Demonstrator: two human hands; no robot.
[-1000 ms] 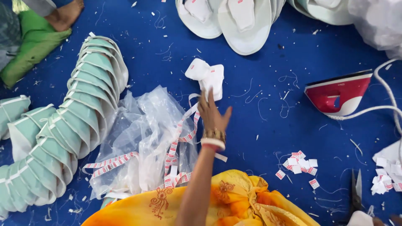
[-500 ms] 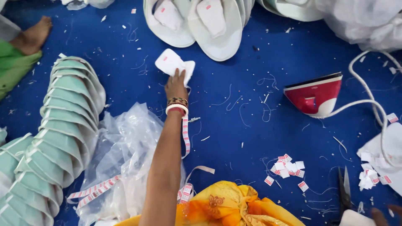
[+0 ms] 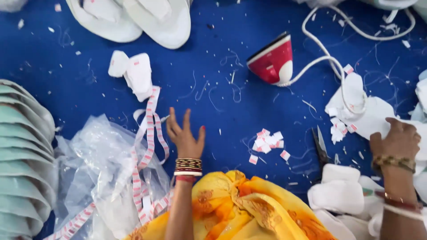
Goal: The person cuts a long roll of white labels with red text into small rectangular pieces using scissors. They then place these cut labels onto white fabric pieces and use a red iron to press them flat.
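Fingers spread and empty, the left hand [image 3: 186, 138] hovers low in the middle of the frame over the blue surface [image 3: 222, 80], palm down, holding nothing. Just to its left a strip of white-and-red labels [image 3: 150, 129] runs up the picture, its long axis near vertical, from the clear plastic bag [image 3: 102, 173] at lower left to a folded white cloth piece [image 3: 133, 73] in the upper left part. The strip's lower end trails across and under the bag, and how far it goes is hard to make out — the crumpled film hides it. What else the bag holds cannot be told.

At the right edge the right hand [image 3: 396, 140] is pressed down, fingers curled, on white cloth pieces [image 3: 373, 115]; whether it grips them or only rests on them is not clear. Its arm is cut off by the bottom edge. Between the two hands lies a small heap of cut labels [image 3: 267, 142], and a pair of scissors [image 3: 321, 149] lies beside it, its blades pointing up the frame and its handles hidden under white cloth.

A red-and-white iron [image 3: 273, 60] sits above centre, lying tilted, its white cord [image 3: 329, 58] looping to the upper right. A stack of pale green pieces [image 3: 22, 151] is cut off at the left edge — white cap-like pieces [image 3: 133, 20] at the top.
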